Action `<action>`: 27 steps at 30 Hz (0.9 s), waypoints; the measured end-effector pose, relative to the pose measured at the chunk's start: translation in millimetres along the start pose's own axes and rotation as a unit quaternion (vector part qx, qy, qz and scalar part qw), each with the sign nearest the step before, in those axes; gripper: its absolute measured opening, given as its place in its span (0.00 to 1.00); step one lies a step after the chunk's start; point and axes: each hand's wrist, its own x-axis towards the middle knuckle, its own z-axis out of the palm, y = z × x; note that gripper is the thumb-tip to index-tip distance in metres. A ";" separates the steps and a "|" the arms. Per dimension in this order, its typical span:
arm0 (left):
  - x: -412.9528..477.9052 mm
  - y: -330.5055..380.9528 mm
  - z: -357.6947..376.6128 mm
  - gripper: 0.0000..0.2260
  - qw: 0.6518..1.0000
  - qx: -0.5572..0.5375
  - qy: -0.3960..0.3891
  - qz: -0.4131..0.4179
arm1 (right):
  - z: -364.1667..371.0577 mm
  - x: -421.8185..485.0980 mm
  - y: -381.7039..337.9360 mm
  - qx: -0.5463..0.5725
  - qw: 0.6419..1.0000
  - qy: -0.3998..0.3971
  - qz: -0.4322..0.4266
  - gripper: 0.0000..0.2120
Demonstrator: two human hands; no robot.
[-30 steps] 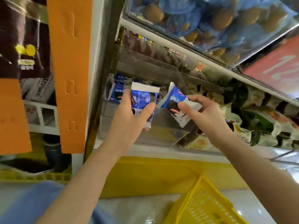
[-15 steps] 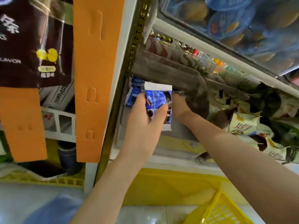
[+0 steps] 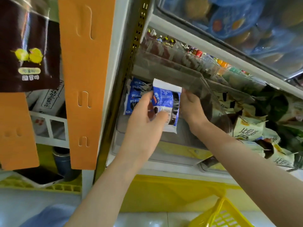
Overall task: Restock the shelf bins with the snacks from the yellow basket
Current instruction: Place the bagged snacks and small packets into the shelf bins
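I see the left hand (image 3: pixel 144 123) pinching 1 blue packet (image 3: pixel 167 102) at the clear bin (image 3: pixel 173 143); the right hand (image 3: pixel 191 107) is at the packet's 3 o'clock, and I cannot tell its grasp.

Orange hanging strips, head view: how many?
2. The wide orange strip hangs just left of the shelf upright; the second orange strip hangs at the left edge, below the dark brown bag. More may be out of frame.
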 end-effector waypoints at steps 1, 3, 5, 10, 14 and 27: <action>-0.2 0.2 -1.8 0.17 1.000 0.015 -0.002 0.009 | -3.8 -10.1 -0.4 0.096 0.995 -0.026 0.011 0.20; -1.9 0.5 -2.0 0.18 0.998 0.059 -0.006 0.023 | -18.7 -34.9 2.6 0.131 0.988 -0.081 0.021 0.24; -4.5 1.1 -0.7 0.16 0.997 0.068 -0.029 0.011 | -32.8 -57.5 5.6 0.141 0.981 -0.132 0.011 0.24; -17.0 -2.6 12.5 0.14 0.986 0.161 -0.021 0.034 | -60.2 -92.4 3.3 0.131 0.986 -0.094 -0.038 0.17; -31.7 -2.3 29.9 0.08 0.971 0.212 -0.006 0.108 | -68.0 -107.6 11.0 -0.073 0.974 0.077 -0.203 0.07; -30.9 -1.2 26.6 0.15 0.997 -0.006 -0.066 -0.044 | -83.4 -120.6 11.3 -0.254 0.918 0.026 -0.303 0.26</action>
